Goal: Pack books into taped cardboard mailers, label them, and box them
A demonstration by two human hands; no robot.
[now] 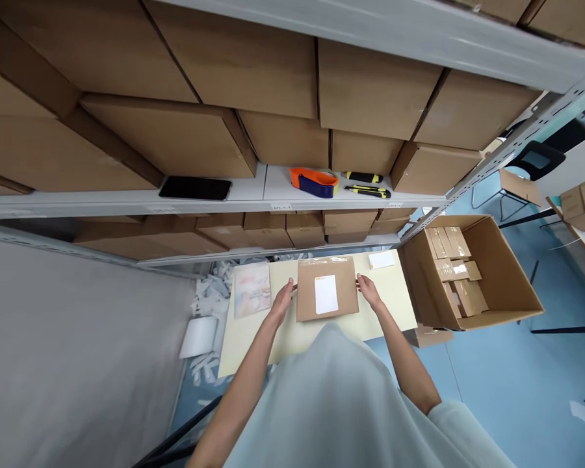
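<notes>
A flat brown cardboard box (305,289) with a white label (326,294) on top is held over the pale yellow table (390,292). My left hand (283,299) grips its left edge, thumb on the near side and fingers partly hidden behind it. At the opposite edge, my right hand (368,290) holds the box in the same way. Clear tape shines along the box's far edge. A printed sheet in a clear sleeve (252,289) lies left of the box, and a small white stack of labels (381,260) lies to the right.
Shelves of cartons (370,84) rise beyond the table, with a phone (195,188), a tape roll (314,182) and cutters (368,191) on one shelf. A large open carton (511,279) holding several small boxes stands right. Paper scraps (209,299) lie left.
</notes>
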